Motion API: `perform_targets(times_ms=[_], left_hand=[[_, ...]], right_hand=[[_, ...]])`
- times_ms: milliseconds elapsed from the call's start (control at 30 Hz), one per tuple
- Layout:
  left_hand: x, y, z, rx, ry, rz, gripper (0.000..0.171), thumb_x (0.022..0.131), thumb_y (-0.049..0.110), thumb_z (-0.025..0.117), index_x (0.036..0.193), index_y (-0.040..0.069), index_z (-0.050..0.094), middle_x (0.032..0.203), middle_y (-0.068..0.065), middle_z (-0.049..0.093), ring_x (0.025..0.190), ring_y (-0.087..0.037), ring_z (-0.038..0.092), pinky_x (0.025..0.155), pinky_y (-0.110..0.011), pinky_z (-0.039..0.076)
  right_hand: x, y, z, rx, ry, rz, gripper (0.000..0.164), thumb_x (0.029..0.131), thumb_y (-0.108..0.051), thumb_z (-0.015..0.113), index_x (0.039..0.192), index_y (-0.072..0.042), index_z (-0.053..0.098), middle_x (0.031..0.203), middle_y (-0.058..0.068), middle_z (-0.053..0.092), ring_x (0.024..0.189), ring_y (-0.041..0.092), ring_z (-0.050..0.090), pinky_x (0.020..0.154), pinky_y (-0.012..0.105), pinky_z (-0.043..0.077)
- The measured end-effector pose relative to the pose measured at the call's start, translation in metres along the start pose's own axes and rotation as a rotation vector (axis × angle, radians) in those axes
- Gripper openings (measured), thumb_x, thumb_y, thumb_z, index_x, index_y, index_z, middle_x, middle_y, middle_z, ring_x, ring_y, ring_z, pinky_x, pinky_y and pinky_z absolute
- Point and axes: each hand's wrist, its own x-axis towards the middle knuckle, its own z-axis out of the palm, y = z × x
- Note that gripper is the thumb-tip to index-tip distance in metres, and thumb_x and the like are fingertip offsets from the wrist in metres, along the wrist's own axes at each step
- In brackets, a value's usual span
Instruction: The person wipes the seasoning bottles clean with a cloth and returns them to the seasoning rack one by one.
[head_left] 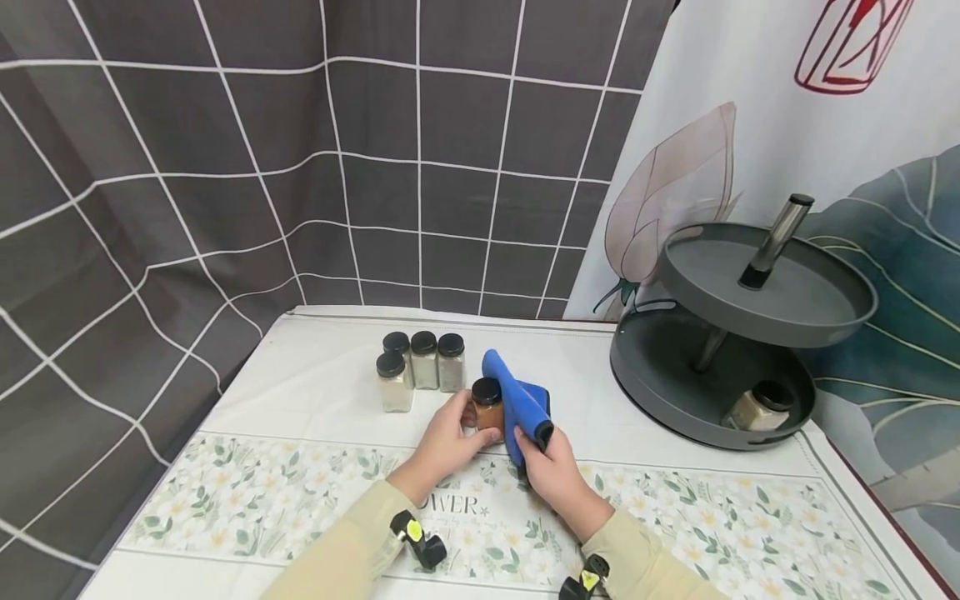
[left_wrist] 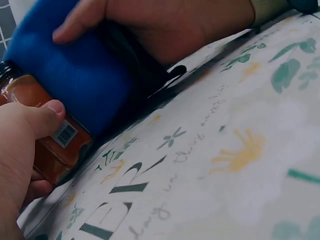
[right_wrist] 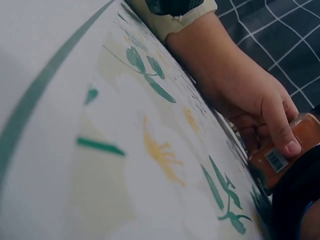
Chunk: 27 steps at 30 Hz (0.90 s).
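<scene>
My left hand [head_left: 448, 437] grips a small glass spice jar [head_left: 489, 414] with a black lid and orange-brown contents. In the left wrist view its thumb presses beside a barcode label [left_wrist: 65, 133] on the jar's side. A blue cloth [head_left: 521, 408] with a dark edge is held in my right hand [head_left: 553, 475], thumb on the near side. The cloth lies up against the jar's right side and hides part of it. The jar stands upright close over the tablecloth in the head view.
Several black-lidded jars [head_left: 424, 360] with pale contents stand together behind and left of my hands. At the right is a dark grey two-tier round rack [head_left: 652, 367], with another pale jar [head_left: 759, 408] on its lower tier. A dark grid-patterned curtain [head_left: 465, 192] hangs behind the table.
</scene>
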Motion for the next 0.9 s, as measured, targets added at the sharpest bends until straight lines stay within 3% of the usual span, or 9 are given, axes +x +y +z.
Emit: perform_targets(times_ms=[167, 367, 533, 600, 667, 767, 833, 900], left_hand=[[0.0007, -0.0011, 0.0007, 0.059, 0.001, 0.039, 0.05, 0.085, 0.028, 0.083, 0.124, 0.01, 0.057, 0.106, -0.002, 0.064, 0.097, -0.017, 0.063, 0.089, -0.038, 0.055], [-0.0018, -0.0007, 0.0024, 0.122, 0.008, 0.065, 0.051, 0.084, 0.027, 0.084, 0.124, 0.011, 0.057, 0.103, 0.002, 0.06, 0.093, -0.015, 0.06, 0.085, -0.037, 0.053], [-0.0054, -0.0013, 0.003, 0.108, -0.022, 0.06, 0.055, 0.086, 0.031, 0.082, 0.129, 0.01, 0.056, 0.109, -0.001, 0.059, 0.099, -0.017, 0.06, 0.091, -0.039, 0.052], [-0.0055, -0.0022, 0.0022, 0.019, -0.04, 0.068, 0.059, 0.088, 0.028, 0.079, 0.136, 0.008, 0.052, 0.118, -0.005, 0.057, 0.107, -0.02, 0.058, 0.098, -0.041, 0.05], [-0.0045, -0.0034, 0.0003, -0.137, -0.049, 0.085, 0.058, 0.09, 0.017, 0.073, 0.141, 0.004, 0.047, 0.127, -0.011, 0.053, 0.114, -0.025, 0.056, 0.104, -0.044, 0.048], [-0.003, -0.0053, -0.003, -0.37, -0.069, 0.115, 0.06, 0.086, -0.003, 0.063, 0.143, -0.004, 0.043, 0.133, -0.021, 0.049, 0.119, -0.032, 0.053, 0.108, -0.048, 0.045], [-0.0019, -0.0064, -0.0047, -0.437, -0.074, 0.128, 0.059, 0.084, -0.01, 0.059, 0.141, -0.008, 0.044, 0.133, -0.025, 0.05, 0.119, -0.034, 0.053, 0.108, -0.049, 0.046], [-0.0012, -0.0071, -0.0056, -0.445, -0.077, 0.122, 0.056, 0.084, -0.012, 0.059, 0.138, -0.01, 0.047, 0.131, -0.025, 0.053, 0.12, -0.036, 0.054, 0.107, -0.048, 0.047]], right_hand=[[0.002, -0.0006, -0.0009, 0.021, -0.007, 0.071, 0.052, 0.103, -0.015, 0.056, 0.146, 0.011, 0.041, 0.145, 0.029, 0.049, 0.138, 0.043, 0.044, 0.117, 0.057, 0.031], [-0.0014, 0.0008, -0.0008, 0.026, -0.021, 0.047, 0.054, 0.104, -0.016, 0.056, 0.147, 0.011, 0.039, 0.147, 0.03, 0.047, 0.14, 0.042, 0.042, 0.117, 0.056, 0.029], [-0.0018, 0.0052, -0.0001, 0.042, -0.01, 0.055, 0.053, 0.104, -0.015, 0.055, 0.148, 0.011, 0.04, 0.147, 0.029, 0.048, 0.14, 0.042, 0.042, 0.117, 0.057, 0.029], [-0.0005, 0.0062, -0.0001, 0.028, -0.005, 0.059, 0.053, 0.104, -0.017, 0.055, 0.148, 0.01, 0.039, 0.147, 0.029, 0.047, 0.139, 0.043, 0.042, 0.116, 0.058, 0.03], [0.0014, 0.0069, -0.0001, 0.013, 0.0, 0.064, 0.054, 0.104, -0.017, 0.055, 0.148, 0.01, 0.039, 0.148, 0.029, 0.047, 0.14, 0.043, 0.042, 0.117, 0.057, 0.029], [0.0039, 0.0078, -0.0003, 0.013, 0.022, 0.072, 0.053, 0.104, -0.017, 0.055, 0.147, 0.01, 0.041, 0.147, 0.029, 0.048, 0.139, 0.043, 0.042, 0.117, 0.056, 0.03], [0.0047, 0.0072, -0.0003, 0.012, 0.028, 0.084, 0.053, 0.103, -0.017, 0.056, 0.148, 0.009, 0.041, 0.147, 0.029, 0.048, 0.14, 0.042, 0.042, 0.117, 0.056, 0.03], [0.0052, 0.0063, -0.0002, 0.01, 0.02, 0.091, 0.055, 0.103, -0.018, 0.056, 0.148, 0.009, 0.041, 0.148, 0.029, 0.047, 0.14, 0.043, 0.041, 0.117, 0.057, 0.029]])
